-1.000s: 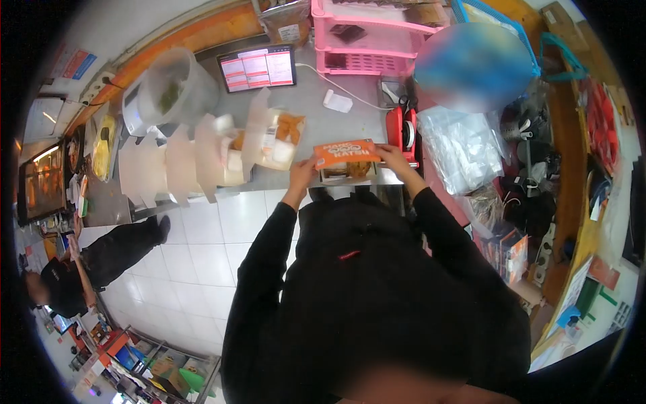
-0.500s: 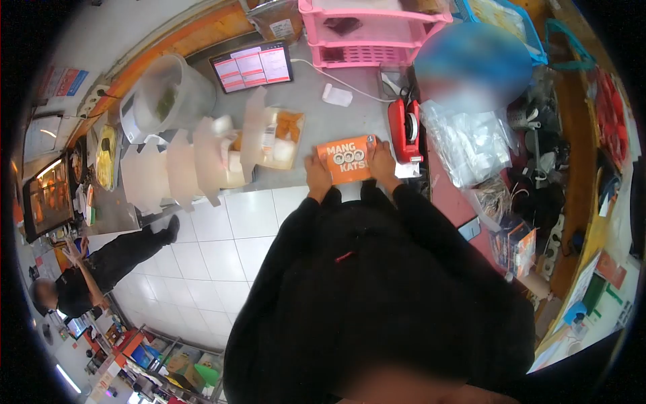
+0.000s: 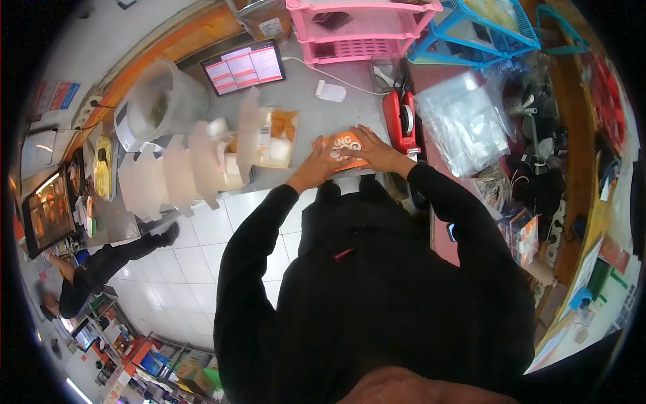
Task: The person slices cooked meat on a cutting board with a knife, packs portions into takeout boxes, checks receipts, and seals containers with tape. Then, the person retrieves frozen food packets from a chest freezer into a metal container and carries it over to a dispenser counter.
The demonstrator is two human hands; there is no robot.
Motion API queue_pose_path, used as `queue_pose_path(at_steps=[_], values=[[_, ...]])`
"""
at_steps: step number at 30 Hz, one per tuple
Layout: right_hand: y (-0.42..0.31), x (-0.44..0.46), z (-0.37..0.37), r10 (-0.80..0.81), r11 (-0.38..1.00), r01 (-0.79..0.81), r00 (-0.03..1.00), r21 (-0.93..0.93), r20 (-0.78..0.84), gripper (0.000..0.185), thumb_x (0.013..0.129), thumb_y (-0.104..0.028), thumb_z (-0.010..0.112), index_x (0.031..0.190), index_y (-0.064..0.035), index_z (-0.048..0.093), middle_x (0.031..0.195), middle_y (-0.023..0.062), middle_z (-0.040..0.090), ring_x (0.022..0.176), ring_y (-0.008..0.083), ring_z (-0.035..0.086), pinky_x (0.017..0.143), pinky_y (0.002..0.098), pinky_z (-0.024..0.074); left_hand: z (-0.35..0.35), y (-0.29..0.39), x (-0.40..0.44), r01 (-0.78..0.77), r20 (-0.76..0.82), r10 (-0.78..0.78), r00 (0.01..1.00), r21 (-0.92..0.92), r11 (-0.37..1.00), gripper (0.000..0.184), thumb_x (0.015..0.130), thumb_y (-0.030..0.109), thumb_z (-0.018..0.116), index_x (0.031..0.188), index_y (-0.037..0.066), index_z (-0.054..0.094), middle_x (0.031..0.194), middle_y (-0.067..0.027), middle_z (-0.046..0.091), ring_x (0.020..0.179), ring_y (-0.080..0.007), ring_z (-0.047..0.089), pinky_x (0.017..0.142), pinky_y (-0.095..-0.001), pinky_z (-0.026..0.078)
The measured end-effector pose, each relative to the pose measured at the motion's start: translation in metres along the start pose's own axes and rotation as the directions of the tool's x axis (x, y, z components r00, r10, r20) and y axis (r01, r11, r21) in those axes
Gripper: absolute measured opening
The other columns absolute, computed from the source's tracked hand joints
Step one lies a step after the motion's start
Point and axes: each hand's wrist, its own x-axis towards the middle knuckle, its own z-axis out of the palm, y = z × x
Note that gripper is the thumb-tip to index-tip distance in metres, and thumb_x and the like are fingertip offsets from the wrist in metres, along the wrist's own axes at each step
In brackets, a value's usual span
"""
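Note:
An orange food box [image 3: 346,141] with white lettering lies near the front edge of the grey counter. My left hand [image 3: 319,165] rests on its left side, fingers stretched across the top. From the right, my right hand [image 3: 377,152] lies flat over the box with its fingers spread, hiding part of the print. Left of the box is an open takeaway box [image 3: 277,143] holding fried food pieces and white rice. More lidded boxes [image 3: 178,165] stand open in a row beyond it. A red tape dispenser [image 3: 397,122] sits close to my right hand.
A tablet [image 3: 243,66] leans at the back beside a clear tub [image 3: 160,101]. Behind are a pink rack [image 3: 363,30] and a blue basket [image 3: 471,34]. Plastic bags [image 3: 464,124] lie at right. Another person [image 3: 101,269] stands far left.
My hands have gone from gripping the box's two sides to lying across its top, covering some lettering. The other person at far left has shifted posture.

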Motion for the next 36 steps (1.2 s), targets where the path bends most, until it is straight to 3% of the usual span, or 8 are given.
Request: queue_pose_path(at_steps=[8,11,14,15,18,20,23,36], values=[[-0.015,-0.02,0.026,0.106,0.984,-0.065,0.964,0.167,-0.244,0.088,0.07,-0.031,0.074,0.145,-0.018,0.029,0.15,0.0229,0.015,0.139,0.0415,0.013,0.113,0.0511,0.0137,0.007,0.024,0.001,0.171,-0.085,-0.175,0.981,-0.053,0.984,0.07,0.077,0.046,0.065,0.139,0.027,0.04,0.149,-0.0211,0.017,0.134,-0.0478,0.015,0.101,-0.0624,0.028],[-0.011,-0.016,0.031,0.096,0.993,-0.112,0.963,-0.048,-0.252,0.087,0.073,-0.039,0.071,0.144,-0.013,0.029,0.148,0.0222,0.021,0.14,0.0357,0.016,0.113,0.0485,0.0163,-0.006,0.033,0.018,0.315,-0.06,-0.321,0.945,-0.086,0.945,0.1,0.059,0.042,0.079,0.141,0.011,0.032,0.136,-0.0189,0.033,0.126,-0.0396,0.03,0.101,-0.0553,0.027],[-0.008,-0.019,0.019,0.175,0.931,-0.077,0.952,0.356,-0.251,0.085,0.071,-0.034,0.074,0.142,-0.0138,0.032,0.147,0.0205,0.026,0.14,0.0342,0.016,0.113,0.0443,0.0208,-0.006,0.025,0.04,0.335,0.005,-0.337,0.941,-0.128,0.934,0.113,0.047,0.037,0.083,0.141,0.007,0.028,0.125,-0.017,0.04,0.116,-0.0363,0.037,0.098,-0.051,0.027],[-0.008,-0.024,0.012,0.159,0.966,-0.062,0.909,0.252,-0.384,0.072,0.075,-0.024,0.071,0.138,-0.012,0.037,0.134,0.02,0.044,0.121,0.0341,0.049,0.098,0.039,0.0439,-0.001,0.022,0.045,0.322,0.002,-0.325,0.946,-0.127,0.938,0.116,0.044,0.036,0.083,0.141,0.006,0.027,0.121,-0.0164,0.041,0.113,-0.0352,0.04,0.098,-0.0497,0.027],[0.02,-0.053,-0.014,0.839,0.468,-0.424,0.488,0.776,-0.239,0.051,0.081,-0.01,0.066,0.127,-0.0006,0.045,0.107,0.0158,0.062,0.078,0.024,0.067,0.069,0.0347,0.0568,0.007,0.012,0.046,0.234,-0.033,-0.237,0.971,-0.079,0.969,0.119,0.045,0.049,0.082,0.141,0.005,0.025,0.117,-0.0168,0.041,0.11,-0.0338,0.04,0.092,-0.0474,0.029],[0.024,-0.069,-0.04,0.976,0.212,-0.114,0.067,0.971,-0.205,0.03,0.084,-0.006,0.062,0.111,0.0033,0.051,0.085,0.0133,0.065,0.05,0.0164,0.061,0.047,0.0278,0.0531,0.001,0.011,0.049,0.278,0.067,-0.271,0.96,-0.138,0.95,0.119,0.045,0.048,0.082,0.14,0.006,0.024,0.117,-0.0167,0.04,0.11,-0.034,0.04,0.093,-0.0467,0.029],[0.057,-0.084,-0.027,0.921,-0.234,-0.028,0.315,0.972,0.231,0.032,0.085,-0.011,0.063,0.111,0.0015,0.048,0.068,0.012,0.062,0.047,0.0202,0.061,0.043,0.0308,0.0513,-0.007,0.004,0.057,0.326,0.203,-0.287,0.936,-0.193,0.925,0.118,0.042,0.043,0.083,0.139,0.009,0.024,0.115,-0.0165,0.041,0.111,-0.0351,0.039,0.096,-0.0473,0.029],[0.028,-0.133,0.059,0.983,0.137,-0.779,0.185,0.611,0.014,0.025,0.076,-0.032,0.076,0.072,-0.0072,0.071,0.056,0.0037,0.06,0.042,0.013,0.053,0.04,0.029,0.0416,-0.02,-0.001,0.073,0.547,0.409,-0.425,0.808,-0.249,0.799,0.115,0.042,0.04,0.081,0.139,0.012,0.027,0.116,-0.0175,0.044,0.116,-0.0359,0.04,0.096,-0.0486,0.03]])
